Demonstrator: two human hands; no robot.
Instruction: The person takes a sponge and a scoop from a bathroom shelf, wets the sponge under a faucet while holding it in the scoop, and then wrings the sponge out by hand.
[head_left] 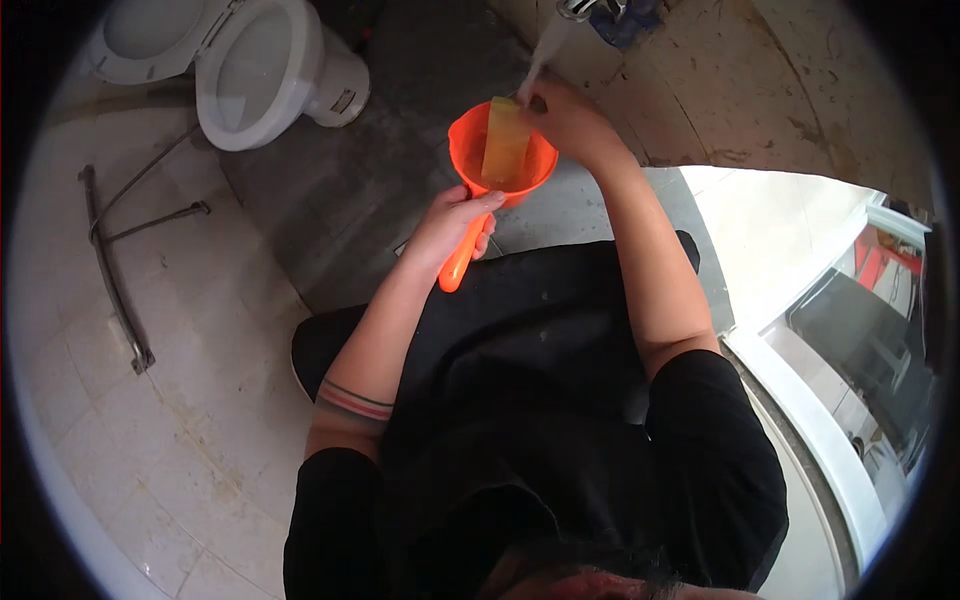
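Head view: orange dipper [462,150] by its handle in the closed left hand [455,225]; pale yellow block [506,145] partly inside the dipper, with its far right corner in the pinched fingers of the right hand [568,120], under a water stream [545,55]; white toilet [300,75] at far left on a grey floor [410,75].

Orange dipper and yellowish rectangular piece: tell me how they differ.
Colour: the orange dipper is vivid, the yellowish rectangular piece paler.
Shape: the dipper has a round bowl and a handle; the piece looks straight-edged, with no handle visible.
Size: the dipper is longer overall than the piece.
Hands: the left hand grips the dipper; the right hand is at the piece's upper end.
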